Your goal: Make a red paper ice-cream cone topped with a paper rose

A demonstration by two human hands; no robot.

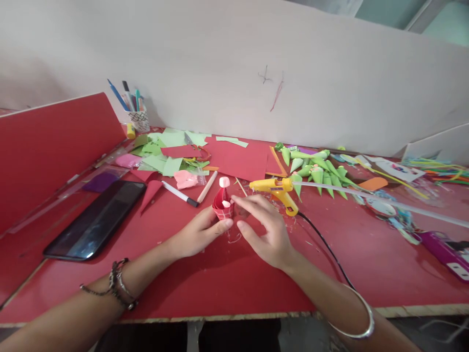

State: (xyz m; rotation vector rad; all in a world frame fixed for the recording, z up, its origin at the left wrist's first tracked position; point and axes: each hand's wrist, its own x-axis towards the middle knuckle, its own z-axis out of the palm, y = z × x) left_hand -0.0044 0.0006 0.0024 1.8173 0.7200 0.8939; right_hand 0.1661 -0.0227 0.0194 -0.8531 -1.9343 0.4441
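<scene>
My left hand is closed around the lower side of a small red paper cup with pale lines on it. A whitish-pink lump tops an upright red piece at the cup's back, and another pale lump shows at its rim. My right hand is beside the cup with fingers apart and the index fingertip near the rim; I cannot tell whether it touches. Beyond the right hand lies a yellow glue gun with a long clear glue stick in its back.
A black phone lies at left, near a marker and paper scraps. Green paper cones are heaped behind the glue gun, whose black cord runs to the front edge. A purple power strip is at far right.
</scene>
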